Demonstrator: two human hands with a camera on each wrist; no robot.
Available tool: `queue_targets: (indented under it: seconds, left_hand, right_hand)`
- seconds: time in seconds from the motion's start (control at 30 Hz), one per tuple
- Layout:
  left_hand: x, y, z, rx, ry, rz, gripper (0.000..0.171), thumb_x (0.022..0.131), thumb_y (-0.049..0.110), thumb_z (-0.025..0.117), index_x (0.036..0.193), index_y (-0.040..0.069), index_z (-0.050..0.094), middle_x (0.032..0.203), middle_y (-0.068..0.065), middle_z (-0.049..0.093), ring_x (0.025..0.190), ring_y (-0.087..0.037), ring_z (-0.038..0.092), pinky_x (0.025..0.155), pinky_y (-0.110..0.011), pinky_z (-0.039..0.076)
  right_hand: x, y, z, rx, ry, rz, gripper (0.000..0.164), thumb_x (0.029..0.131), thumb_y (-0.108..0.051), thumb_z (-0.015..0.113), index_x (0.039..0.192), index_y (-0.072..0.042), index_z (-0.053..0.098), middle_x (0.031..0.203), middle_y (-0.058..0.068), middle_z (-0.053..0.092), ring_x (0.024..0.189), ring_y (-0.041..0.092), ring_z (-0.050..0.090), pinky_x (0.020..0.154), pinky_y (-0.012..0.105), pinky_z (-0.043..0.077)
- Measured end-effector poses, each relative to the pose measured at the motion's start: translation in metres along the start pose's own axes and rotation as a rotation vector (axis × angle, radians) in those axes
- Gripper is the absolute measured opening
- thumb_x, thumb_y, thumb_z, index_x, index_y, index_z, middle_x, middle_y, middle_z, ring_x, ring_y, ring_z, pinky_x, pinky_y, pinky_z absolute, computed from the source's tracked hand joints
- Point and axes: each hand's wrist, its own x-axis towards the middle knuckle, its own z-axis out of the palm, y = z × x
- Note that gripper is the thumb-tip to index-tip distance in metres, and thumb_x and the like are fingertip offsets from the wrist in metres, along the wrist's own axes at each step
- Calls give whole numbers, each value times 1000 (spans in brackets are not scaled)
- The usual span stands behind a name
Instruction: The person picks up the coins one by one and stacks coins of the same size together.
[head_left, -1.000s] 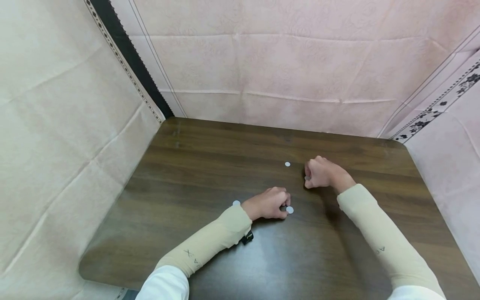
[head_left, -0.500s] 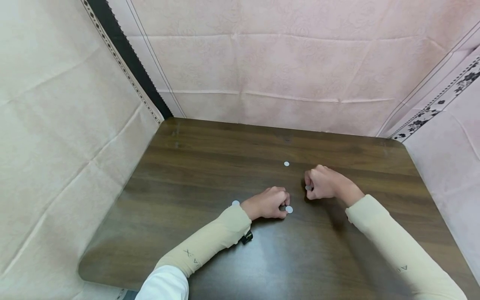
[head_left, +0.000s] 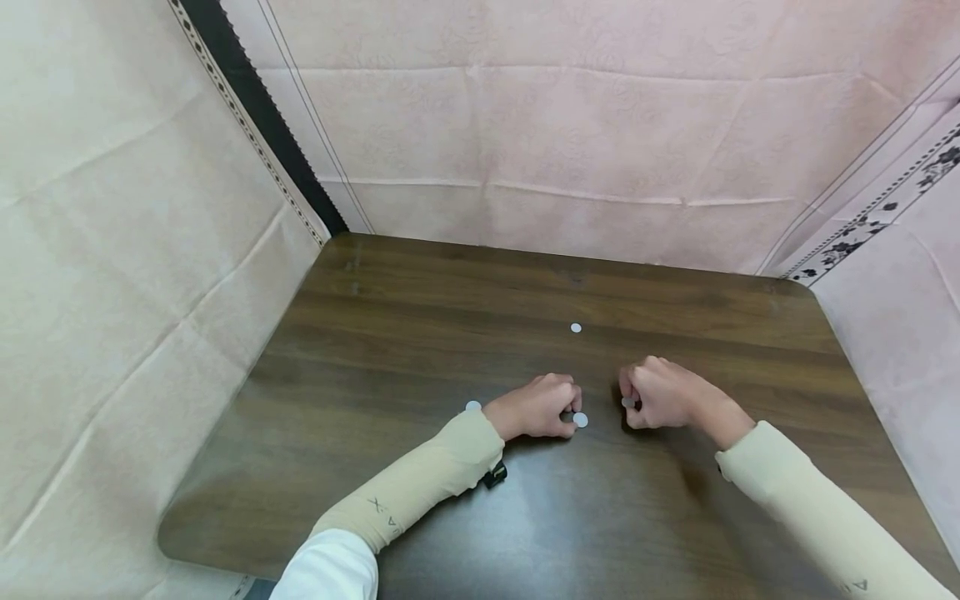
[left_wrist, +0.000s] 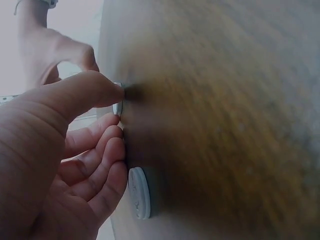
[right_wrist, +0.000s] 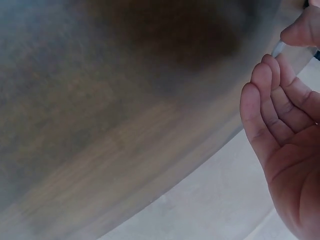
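My left hand (head_left: 534,407) rests low at the middle of the brown table (head_left: 420,333), thumb and fingertips pinching the edge of a white disc (head_left: 581,420). In the left wrist view this disc (left_wrist: 118,100) shows only in part between thumb and forefinger. To the right, my right hand (head_left: 663,396) pinches another small disc (head_left: 628,402), partly covered by the fingers; the right wrist view shows just its thin edge (right_wrist: 278,48). Past my left little finger lies a thick round disc (left_wrist: 139,193) with a raised rim and faint markings.
One white disc (head_left: 576,327) lies farther back on the table. Another white disc (head_left: 473,406) sits beside my left wrist, partly behind the sleeve (head_left: 420,475). Pale cloth (head_left: 585,150) hangs along the back and sides of the table.
My right hand has come toward me and slightly right with the disc in its fingers, now nearly level with my left hand. The left hand has stayed in place.
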Motion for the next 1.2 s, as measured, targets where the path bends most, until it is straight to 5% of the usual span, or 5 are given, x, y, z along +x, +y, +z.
queue_targets:
  seconds: [0.37,0.8,1.07,1.2]
  left_hand:
    - [0,0,-1,-3,10,-4,14,96,21,76,104,11,72,99,2,62,85,-7,52,75,-14,44]
    - [1,2,-4,36,-12,15,13,93,19,77,102,12,71,98,2,60,86,-9,52,73,-16,43]
    - [8,4,-7,136,-52,116,25,94,19,75,118,14,69,111,1,63,97,-10,56,85,-18,49]
    - [10,6,-8,143,-75,153,19,95,17,74,114,16,71,110,0,63,99,-12,54,85,-19,47]
  right_hand:
    - [-11,-8,12,-13,35,-52,15,71,-11,75,77,-14,62,67,-9,56,55,-2,43,52,19,41]
    - [-22,-11,16,13,22,-19,16,72,-11,77,79,-15,64,70,-8,58,57,-2,46,53,20,41]
    - [-27,-12,18,23,28,-16,15,73,-11,77,79,-16,64,72,-8,59,59,-2,47,54,20,42]
    - [-29,-13,19,13,48,-30,15,72,-10,76,78,-16,63,72,-8,58,59,-2,47,55,20,42]
